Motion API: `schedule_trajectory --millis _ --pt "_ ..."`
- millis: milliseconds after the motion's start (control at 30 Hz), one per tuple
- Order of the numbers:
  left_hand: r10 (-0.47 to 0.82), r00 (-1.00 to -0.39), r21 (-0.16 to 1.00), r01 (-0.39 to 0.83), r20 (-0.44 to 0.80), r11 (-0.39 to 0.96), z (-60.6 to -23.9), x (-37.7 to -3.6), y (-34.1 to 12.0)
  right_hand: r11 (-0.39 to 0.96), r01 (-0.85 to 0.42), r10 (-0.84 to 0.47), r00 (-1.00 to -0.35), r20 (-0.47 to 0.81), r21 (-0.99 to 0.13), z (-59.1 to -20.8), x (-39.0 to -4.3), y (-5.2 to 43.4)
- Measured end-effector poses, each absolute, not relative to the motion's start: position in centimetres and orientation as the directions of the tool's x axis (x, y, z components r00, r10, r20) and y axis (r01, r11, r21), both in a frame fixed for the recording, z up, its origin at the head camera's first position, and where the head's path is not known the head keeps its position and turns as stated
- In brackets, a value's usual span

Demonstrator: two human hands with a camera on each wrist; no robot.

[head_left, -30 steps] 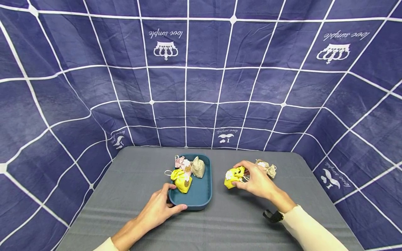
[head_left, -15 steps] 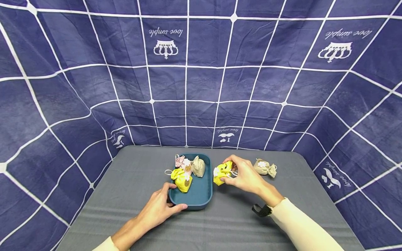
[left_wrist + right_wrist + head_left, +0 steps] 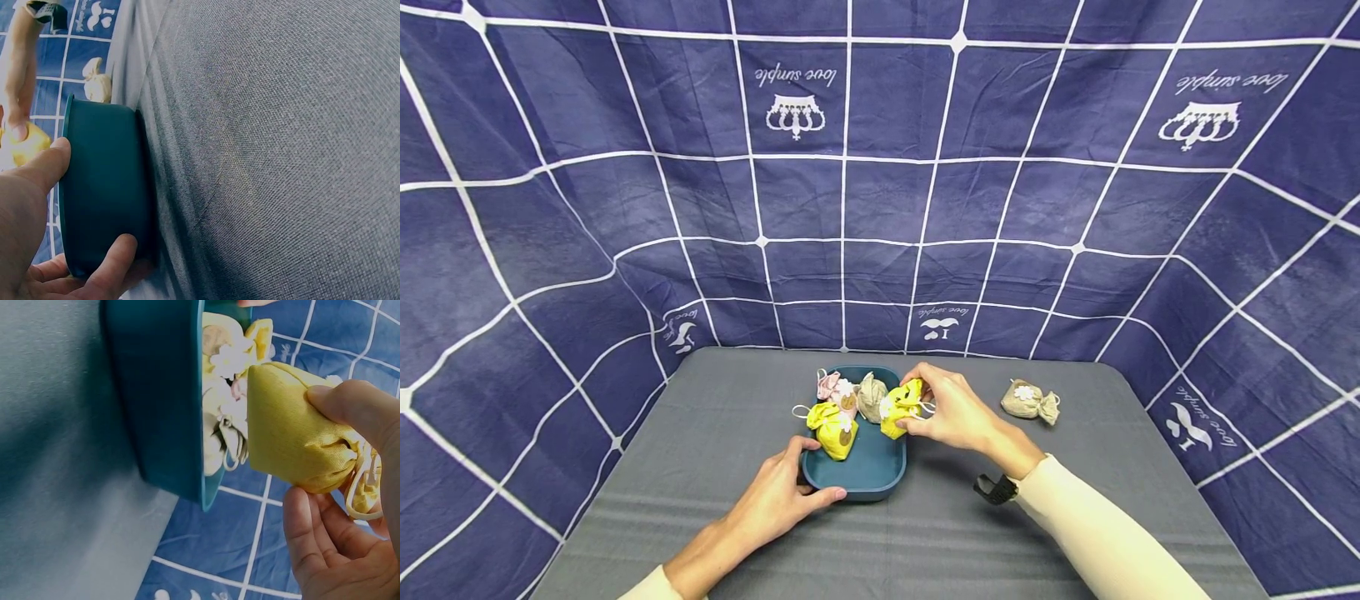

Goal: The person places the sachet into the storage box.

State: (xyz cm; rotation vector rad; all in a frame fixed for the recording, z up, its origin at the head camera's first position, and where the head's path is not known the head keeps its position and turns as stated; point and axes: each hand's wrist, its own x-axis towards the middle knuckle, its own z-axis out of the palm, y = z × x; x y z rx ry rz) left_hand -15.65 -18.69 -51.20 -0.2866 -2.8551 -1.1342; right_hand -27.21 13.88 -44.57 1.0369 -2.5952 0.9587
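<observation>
My right hand (image 3: 958, 414) pinches a yellow drawstring pouch (image 3: 300, 425) between thumb and fingers, over the right rim of a teal tray (image 3: 865, 479). The pouch has a white flower and a pale cord. With the thumb on the rim and fingers round the corner, my left hand (image 3: 782, 493) grips the tray's near left side. Inside the tray lie another yellow pouch (image 3: 835, 437), a pink pouch (image 3: 829, 385) partly hidden behind it, and a beige pouch (image 3: 871, 396). In the left wrist view the tray's outer wall (image 3: 103, 181) fills the space between thumb and fingers.
A second beige pouch (image 3: 1024, 400) with a white flower lies on the grey cloth-covered table (image 3: 970, 533), right of the tray. Blue curtains (image 3: 880, 200) with white grid lines hang behind the table and along both sides.
My right hand has carried the yellow pouch leftward from beside the beige pouch to the tray's right rim. The beige pouch at right now shows fully. My left hand stays on the tray.
</observation>
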Motion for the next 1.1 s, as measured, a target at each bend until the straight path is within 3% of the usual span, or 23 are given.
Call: schedule_trajectory --millis 333,1100 --pt "0.158 -0.979 0.678 0.201 0.125 0.707 -51.3 -15.6 -18.7 0.53 -0.713 -0.612 -0.697 0.374 -0.46 -43.8 -27.9 11.8" --pt "0.173 -0.979 0.69 0.201 0.111 0.696 -51.2 -15.7 -18.8 0.588 -0.696 -0.688 -0.698 0.197 -0.413 -43.7 -29.1 9.8"
